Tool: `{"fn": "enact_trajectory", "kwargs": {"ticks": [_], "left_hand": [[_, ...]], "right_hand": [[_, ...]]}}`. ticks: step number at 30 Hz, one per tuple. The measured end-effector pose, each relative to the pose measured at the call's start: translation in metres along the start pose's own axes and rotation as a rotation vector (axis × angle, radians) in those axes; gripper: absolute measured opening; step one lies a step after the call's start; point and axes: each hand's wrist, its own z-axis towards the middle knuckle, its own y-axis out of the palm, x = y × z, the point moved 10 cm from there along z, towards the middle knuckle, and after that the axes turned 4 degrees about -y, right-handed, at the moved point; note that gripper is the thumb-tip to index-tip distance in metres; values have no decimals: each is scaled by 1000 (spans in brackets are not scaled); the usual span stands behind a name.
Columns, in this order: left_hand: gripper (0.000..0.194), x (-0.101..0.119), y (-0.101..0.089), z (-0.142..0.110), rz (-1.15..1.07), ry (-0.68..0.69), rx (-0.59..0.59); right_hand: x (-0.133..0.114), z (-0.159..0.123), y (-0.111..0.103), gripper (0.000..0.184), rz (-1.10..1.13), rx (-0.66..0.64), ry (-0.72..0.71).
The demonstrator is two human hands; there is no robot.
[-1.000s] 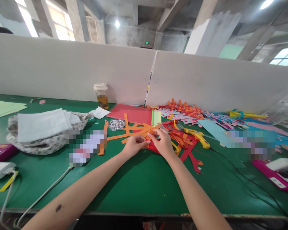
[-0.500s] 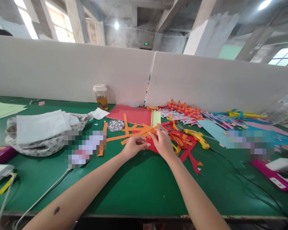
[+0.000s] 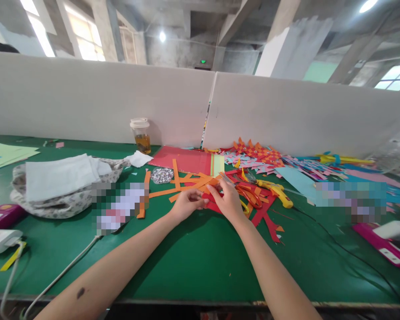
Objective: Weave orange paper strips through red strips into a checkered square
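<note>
Head view: the fingers of the left hand (image 3: pixel 186 205) are pinched at the near-left side of a red paper piece (image 3: pixel 212 204), and those of the right hand (image 3: pixel 227 195) grip its far side, hiding much of it. The piece sits between the two hands, over the green worktop (image 3: pixel 200 271); whether it touches the surface, I cannot tell.

Thin paper like this probably calls for a light pinch close to its edges, one hand steadying while the other works, so that it neither creases nor slips askew.

Just beyond lie crossed orange strips (image 3: pixel 163 192), near enough for a fingertip to drag. Right of the right hand are orange loop handles (image 3: pixel 260 202), then a yellow glue gun (image 3: pixel 277 193) whose cord (image 3: pixel 335 242) trails toward the near right; swinging that way risks a snag. Left of the strips' crossing is a dish of small shiny bits (image 3: pixel 162 175), easily knocked. The widest green stretch runs between the forearms to the worktop's near edge, so elbows have most room drawing back.
</note>
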Motion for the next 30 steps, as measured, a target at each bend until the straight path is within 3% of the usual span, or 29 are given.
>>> {"fn": "enact_trajectory", "kwargs": {"ticks": [6,13,23,30], "left_hand": [[38,2,-3,-2,-50,-19,31],[42,3,-4,-2,-35,-18,40],[40,2,-9,1,8,26,61],[38,0,-9,2,65,38,42]], "right_hand": [[6,-2,5,44,198,-78,41],[18,-3,14,45,384,-122,142],[20,-2,11,42,401,-128,212],[30,-6,23,54,374,-200,225]]}}
